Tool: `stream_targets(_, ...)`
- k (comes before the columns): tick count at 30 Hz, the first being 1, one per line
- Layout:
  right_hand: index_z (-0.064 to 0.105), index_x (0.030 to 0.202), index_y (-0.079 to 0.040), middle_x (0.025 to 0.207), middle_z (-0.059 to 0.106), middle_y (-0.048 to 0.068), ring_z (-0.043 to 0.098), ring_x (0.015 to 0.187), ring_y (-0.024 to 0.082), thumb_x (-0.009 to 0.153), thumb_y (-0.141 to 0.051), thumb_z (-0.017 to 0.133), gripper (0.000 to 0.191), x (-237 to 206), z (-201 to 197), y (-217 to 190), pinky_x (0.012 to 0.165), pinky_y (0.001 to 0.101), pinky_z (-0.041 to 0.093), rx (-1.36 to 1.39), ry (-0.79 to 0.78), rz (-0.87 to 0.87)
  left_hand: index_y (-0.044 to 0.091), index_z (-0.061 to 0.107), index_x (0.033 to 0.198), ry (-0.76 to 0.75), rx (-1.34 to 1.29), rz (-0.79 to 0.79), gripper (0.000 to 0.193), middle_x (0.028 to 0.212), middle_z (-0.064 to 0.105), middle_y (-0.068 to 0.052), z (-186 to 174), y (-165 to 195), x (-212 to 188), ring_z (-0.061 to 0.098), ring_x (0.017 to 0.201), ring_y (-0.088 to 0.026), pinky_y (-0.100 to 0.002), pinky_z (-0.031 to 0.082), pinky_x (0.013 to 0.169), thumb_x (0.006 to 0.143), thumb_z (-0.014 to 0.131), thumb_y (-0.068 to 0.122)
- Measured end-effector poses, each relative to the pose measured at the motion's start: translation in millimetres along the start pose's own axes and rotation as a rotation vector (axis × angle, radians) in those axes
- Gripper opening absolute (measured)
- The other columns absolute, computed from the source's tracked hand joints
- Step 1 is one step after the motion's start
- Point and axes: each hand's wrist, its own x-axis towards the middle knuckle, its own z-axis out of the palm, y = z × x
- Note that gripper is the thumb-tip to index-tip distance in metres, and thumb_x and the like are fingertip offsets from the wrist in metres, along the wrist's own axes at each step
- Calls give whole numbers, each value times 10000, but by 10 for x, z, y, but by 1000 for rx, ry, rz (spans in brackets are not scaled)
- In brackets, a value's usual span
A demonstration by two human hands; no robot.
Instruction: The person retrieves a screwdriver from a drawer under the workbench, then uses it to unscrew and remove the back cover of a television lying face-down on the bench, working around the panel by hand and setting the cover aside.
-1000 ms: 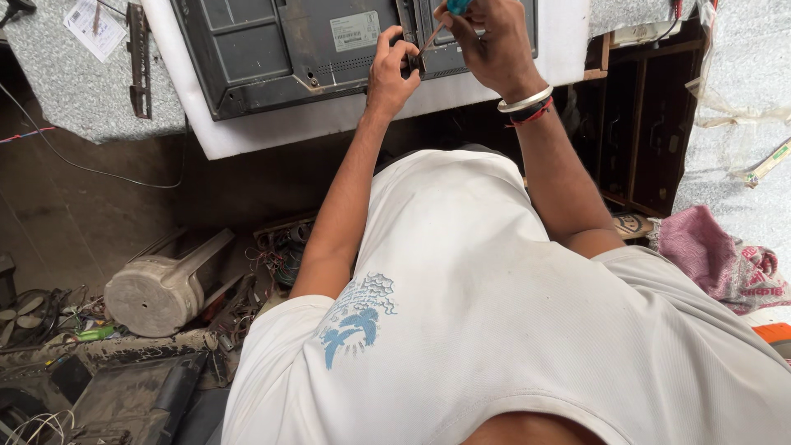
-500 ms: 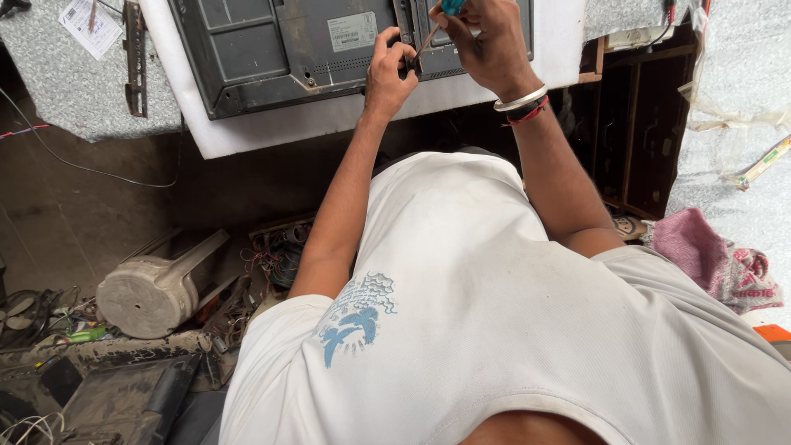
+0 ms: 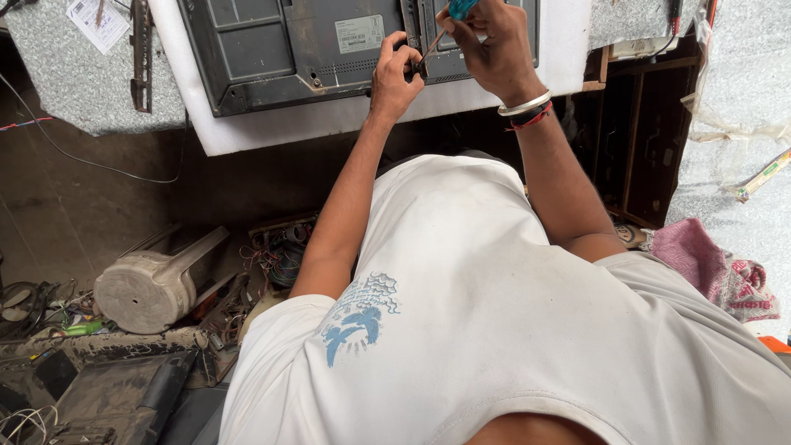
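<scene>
A grey flat-panel set lies back-side up on a white foam sheet at the top of the view. My right hand grips a screwdriver with a teal handle, its shaft slanting down to the left onto the panel's lower edge. My left hand pinches around the screwdriver's tip at that spot. Bangles and a red thread sit on my right wrist.
A dark metal bracket and a paper slip lie on the grey bench at top left. On the floor are a pale cylindrical motor housing, wires and scrap. A dark wooden cabinet and a pink cloth are at right.
The view has shifted slightly. Both hands stay at the same spot on the panel, with the screwdriver still held in the right hand.
</scene>
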Motion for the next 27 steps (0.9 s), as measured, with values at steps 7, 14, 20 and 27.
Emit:
stream_targets(7, 614, 1176, -8, 1128, 771, 129, 792, 1087, 265, 1092, 34, 728, 147, 18, 32, -48, 942, 364, 622, 17, -16, 10, 84, 673, 975, 15, 47, -30, 201, 1411, 512, -93, 8, -4, -15, 777, 990, -249, -350, 634, 841, 804, 762, 26)
stream_targets(14, 638, 1282, -26, 1105, 743, 97, 766, 1048, 224, 931, 125, 700, 388, 119, 89, -159, 981, 371, 620, 231, -69, 106, 51, 701, 971, 131, 144, 103, 124, 1354, 605, -160, 18, 82, 0, 700, 1072, -382, -450, 582, 883, 890, 787, 88)
stream_targets(20, 555, 1317, -42, 1160, 649, 92, 675, 1115, 185, 890, -16, 746, 468, 77, 330, -138, 989, 358, 565, 367, -13, 91, 53, 617, 1281, 95, 45, -42, 355, 1248, 672, -188, 13, 219, 48, 685, 1111, -401, -476, 573, 907, 933, 667, 12)
stream_targets(27, 607, 1164, -69, 1002, 667, 12, 640, 949, 107, 941, -285, 818, 376, 168, 439, 33, 836, 291, 533, 1154, -63, 333, 39, 589, 1246, 103, 215, 36, 441, 1209, 671, -219, 61, 207, 72, 688, 1027, -426, -487, 569, 841, 848, 776, 69)
